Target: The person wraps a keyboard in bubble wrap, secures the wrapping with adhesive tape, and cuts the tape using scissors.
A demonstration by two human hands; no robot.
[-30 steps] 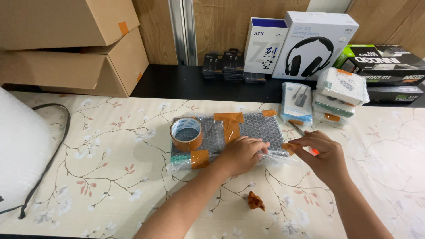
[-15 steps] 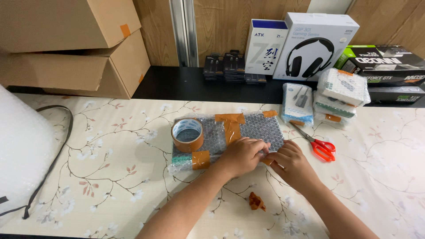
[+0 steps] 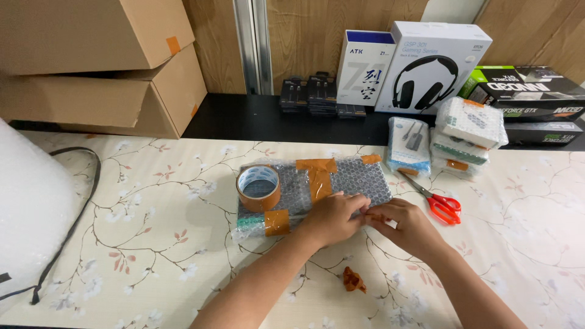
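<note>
A flat package wrapped in bubble wrap point(image 3: 350, 176) lies on the flowered table point(image 3: 152, 244), held with strips of brown tape. A roll of brown tape point(image 3: 258, 187) rests on the package's left end. My left hand point(image 3: 332, 217) presses flat on the package's near edge. My right hand point(image 3: 405, 225) meets it there, fingers pinching a brown tape strip against that edge. Red-handled scissors point(image 3: 436, 201) lie on the table just right of the package.
A crumpled scrap of brown tape point(image 3: 353, 280) lies near my forearms. Bubble-wrapped parcels point(image 3: 466, 131) are stacked at the back right. Product boxes point(image 3: 429, 67) line the dark shelf. Cardboard boxes point(image 3: 97, 61) stand at the back left. A big bubble-wrap roll point(image 3: 27, 225) fills the left.
My right hand left the scissors on the table and moved left to the package's near edge, joining my left hand there on a tape strip.
</note>
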